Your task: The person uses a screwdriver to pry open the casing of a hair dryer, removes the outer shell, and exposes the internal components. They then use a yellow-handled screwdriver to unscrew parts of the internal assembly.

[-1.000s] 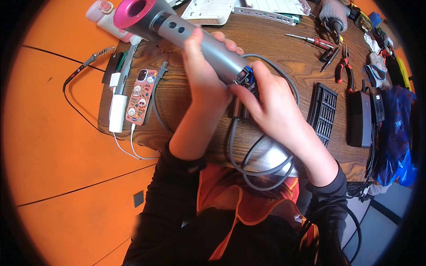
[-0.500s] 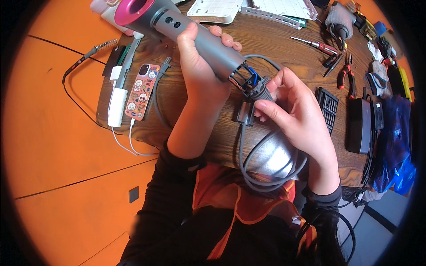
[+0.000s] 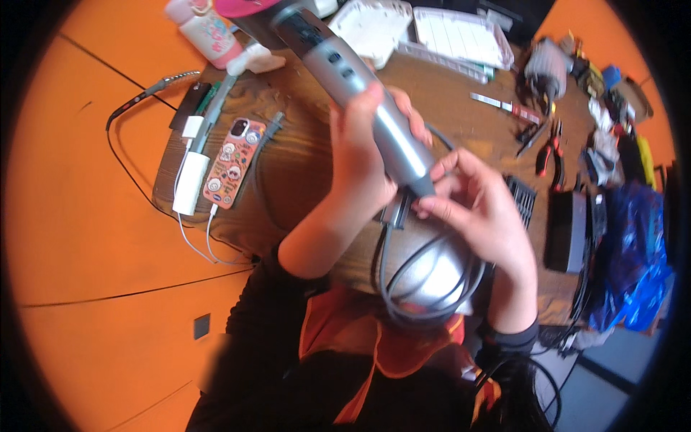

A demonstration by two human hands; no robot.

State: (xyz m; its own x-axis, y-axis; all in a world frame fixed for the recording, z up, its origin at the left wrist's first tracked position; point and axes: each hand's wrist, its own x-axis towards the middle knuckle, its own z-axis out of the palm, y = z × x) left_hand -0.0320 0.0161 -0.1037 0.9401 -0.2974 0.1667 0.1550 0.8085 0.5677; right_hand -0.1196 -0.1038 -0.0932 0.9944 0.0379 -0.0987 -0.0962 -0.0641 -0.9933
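A grey hair dryer [image 3: 394, 133] with a pink top end is tilted over the table, its top toward the upper left. My left hand [image 3: 354, 147] is wrapped round its handle. At the lower end of the handle my right hand [image 3: 484, 209] pinches the dark cord sleeve [image 3: 422, 189] between thumb and fingers. The sleeve sits up against the handle's end; no wires show there. Just below, a dark block on the cord [image 3: 393, 214] hangs beside my right fingertips. The grey power cord [image 3: 384, 277] falls in loops over a shiny silver surface near the table's front edge.
On the left lie a phone in a patterned case [image 3: 234, 164], a white cylinder [image 3: 191, 185] and a soldering iron [image 3: 147, 92]. White trays [image 3: 371, 32] stand at the back. Rightward are a screwdriver [image 3: 507, 108], red-handled pliers [image 3: 551, 160], a black box [image 3: 565, 230] and blue plastic [image 3: 626, 252].
The dryer has shifted right and slightly down. The sleeve has moved up against the handle's end, and the wires that showed between them are no longer visible.
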